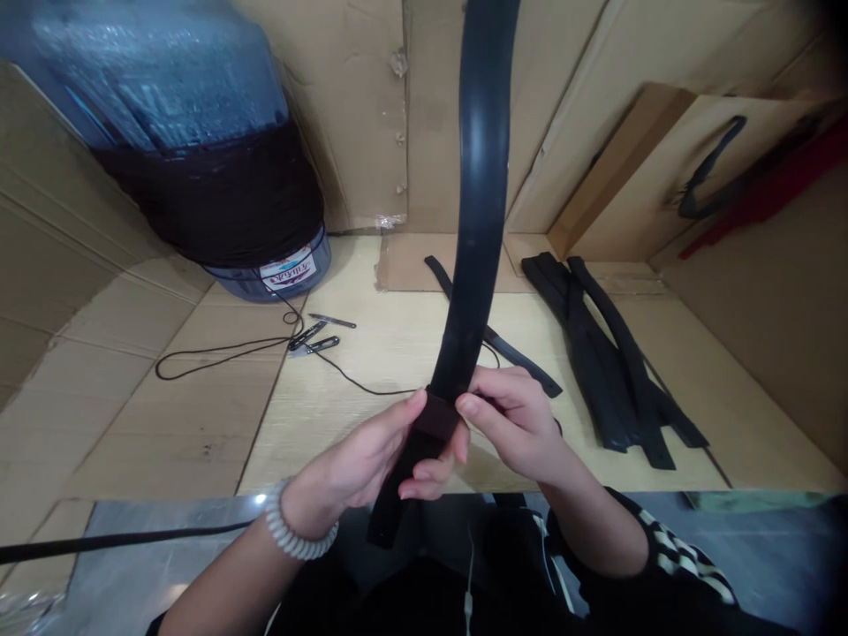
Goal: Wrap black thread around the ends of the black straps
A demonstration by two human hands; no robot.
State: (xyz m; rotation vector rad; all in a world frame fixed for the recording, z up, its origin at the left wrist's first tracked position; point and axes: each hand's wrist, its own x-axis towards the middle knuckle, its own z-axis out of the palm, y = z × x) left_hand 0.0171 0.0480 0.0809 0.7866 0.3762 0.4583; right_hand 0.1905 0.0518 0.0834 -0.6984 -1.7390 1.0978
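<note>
1. Cardboard walls [344, 115] enclose a pale wood-grain tabletop [377, 353]; a blue plastic water jug [159, 79], banded with dark winding, stands in the far left corner; a thin black cord [218, 353] trails from it across the tabletop.
2. Small snips [308, 340] lie beside that cord; a loose black strip [510, 349] lies toward the far edge, behind the hands; a pile of black strips [609, 353] sits near the right wall.
3. A long black strip [480, 177] rises in an arc from the hands, with its lower end hanging below them; a dark brown band [435, 417] wraps around it.
4. The left hand [358, 459], wearing a coiled bracelet [298, 526], closes around the strip just below the band; the right hand [513, 424] pinches the band's right side between thumb and fingers.
</note>
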